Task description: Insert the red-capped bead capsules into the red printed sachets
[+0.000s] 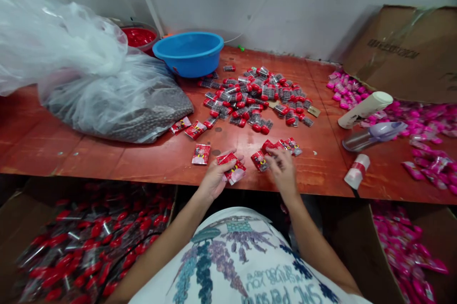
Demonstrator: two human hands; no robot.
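The left hand [214, 178] is closed around a small stack of red sachets [233, 167], thumb on top and fingers beneath, holding it just above the near edge of the table [71, 152]. The sachets are flat, glossy, square foil packets, red with black and white print; the stack sticks out to the right of the fingers.

Just beside it, the right hand [283, 168] lies palm down with its fingertips on a loose sachet [259, 160]. Whether it pinches the sachet or only rests on it cannot be told. A short row of the same sachets [287, 144] lies just beyond the knuckles.

At far left, a crumpled clear plastic bag [89, 71] holds a mass of small dark beads [143, 109]. Behind it are a bowl of red pieces [140, 37] and a smooth blue plastic basin [189, 53]. One single sachet [201, 154] lies flat left of the held stack. Mid-table is a heap of small clear tubes with red caps [257, 99]. To the right lie a white bottle [364, 110] on its side, shiny pink packets [421, 118] and a cardboard box [403, 47]. The tabletop is reddish, grainy plywood.
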